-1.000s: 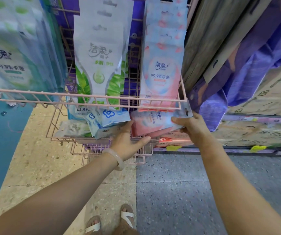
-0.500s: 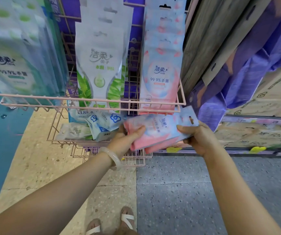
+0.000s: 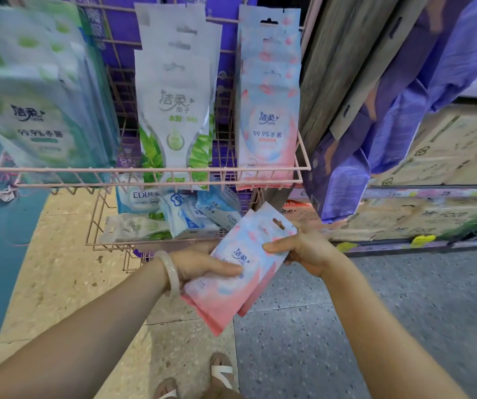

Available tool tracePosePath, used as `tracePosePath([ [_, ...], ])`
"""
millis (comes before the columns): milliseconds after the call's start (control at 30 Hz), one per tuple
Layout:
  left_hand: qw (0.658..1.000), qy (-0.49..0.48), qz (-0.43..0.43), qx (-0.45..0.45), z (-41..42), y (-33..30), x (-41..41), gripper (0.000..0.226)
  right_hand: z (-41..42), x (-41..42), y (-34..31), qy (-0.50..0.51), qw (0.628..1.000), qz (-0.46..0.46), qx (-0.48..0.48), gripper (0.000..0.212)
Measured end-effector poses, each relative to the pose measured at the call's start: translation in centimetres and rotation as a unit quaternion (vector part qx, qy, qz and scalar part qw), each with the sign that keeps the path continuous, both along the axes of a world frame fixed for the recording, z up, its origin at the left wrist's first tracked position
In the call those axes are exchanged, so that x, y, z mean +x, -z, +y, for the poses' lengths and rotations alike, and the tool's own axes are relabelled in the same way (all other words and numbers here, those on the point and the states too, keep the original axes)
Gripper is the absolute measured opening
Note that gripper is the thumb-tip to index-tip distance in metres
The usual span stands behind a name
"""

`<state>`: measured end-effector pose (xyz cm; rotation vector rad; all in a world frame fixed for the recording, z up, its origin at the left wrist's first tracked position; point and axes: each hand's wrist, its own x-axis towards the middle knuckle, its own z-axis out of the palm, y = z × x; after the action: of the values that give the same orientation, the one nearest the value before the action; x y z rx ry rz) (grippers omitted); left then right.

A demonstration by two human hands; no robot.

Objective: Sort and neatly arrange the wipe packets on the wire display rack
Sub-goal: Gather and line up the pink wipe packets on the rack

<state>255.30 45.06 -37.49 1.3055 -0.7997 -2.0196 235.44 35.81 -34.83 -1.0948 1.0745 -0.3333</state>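
Head view: both hands hold a small stack of pink-and-blue wipe packets [image 3: 240, 269] in front of the pink wire display rack [image 3: 151, 169], below its lower basket and above the floor. The left hand [image 3: 202, 264], with a pale bangle [image 3: 171, 273] on its wrist, grips the stack from the left, thumb laid across the printed face and fingers hidden beneath. The right hand [image 3: 303, 249] pinches the stack's upper right edge, thumb on top near the hang hole, the other fingers curled behind. The stack tilts, its hang-hole end up toward the rack and its pink end down toward the person. A second packet's pink edge shows under the top one.

On the rack's upper tier, a row of matching pink hanging packets [image 3: 268, 110] sits at the right end, white-and-green leaf packets [image 3: 176, 110] hang in the middle, and blurred green-and-white packets [image 3: 36, 105] fill the left end. The lower basket [image 3: 102, 243] holds loose blue-and-white packets [image 3: 202, 211] piled at its right side and a green-and-white packet [image 3: 133, 226] lying flat toward its left. Cardboard cartons [image 3: 447, 156] stand to the right of the rack. Sandalled feet [image 3: 202, 381] show at the bottom edge.
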Motion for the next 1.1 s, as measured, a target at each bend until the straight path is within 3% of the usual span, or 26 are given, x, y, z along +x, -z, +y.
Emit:
tracePosePath([
  [67,0.999,-0.036,-0.025,-0.025,0.5,-0.1,-0.3,0.030,0.9,0.5,-0.6,0.025,0.999,-0.021,-0.019,0.029],
  [167,0.995,-0.099,0.018,-0.029,1.5,-0.5,-0.4,0.039,2.4,0.6,-1.4,0.044,0.996,-0.071,-0.040,0.040],
  [267,0.991,-0.115,0.057,-0.037,2.2,-1.5,-0.8,0.043,4.5,0.6,-2.1,-0.037,0.997,-0.060,-0.044,0.056],
  [367,0.990,-0.121,0.065,-0.044,2.9,-2.7,-1.1,0.045,6.3,0.6,-2.7,-0.066,0.995,-0.022,-0.067,0.048],
  [667,0.986,-0.105,0.061,-0.114,4.0,-6.9,-1.3,0.047,8.3,0.0,-5.4,0.028,0.987,-0.082,-0.133,0.034],
  [800,0.954,-0.200,0.006,-0.223,3.1,-10.6,-1.6,0.055,6.6,0.2,-8.7,0.052,0.971,-0.113,-0.203,0.042],
  [867,0.930,-0.242,-0.035,-0.276,2.1,-13.0,-1.8,0.058,4.8,0.7,-11.1,0.075,0.957,-0.145,-0.240,0.035],
  [967,0.895,-0.282,-0.057,-0.341,-0.8,-16.7,-2.3,0.040,1.5,2.1,-14.8,0.113,0.933,-0.168,-0.297,0.037],
  [1100,0.859,-0.322,-0.085,-0.390,-5.2,-19.5,-2.7,0.032,-3.1,4.1,-17.3,0.159,0.905,-0.193,-0.343,0.016],
])
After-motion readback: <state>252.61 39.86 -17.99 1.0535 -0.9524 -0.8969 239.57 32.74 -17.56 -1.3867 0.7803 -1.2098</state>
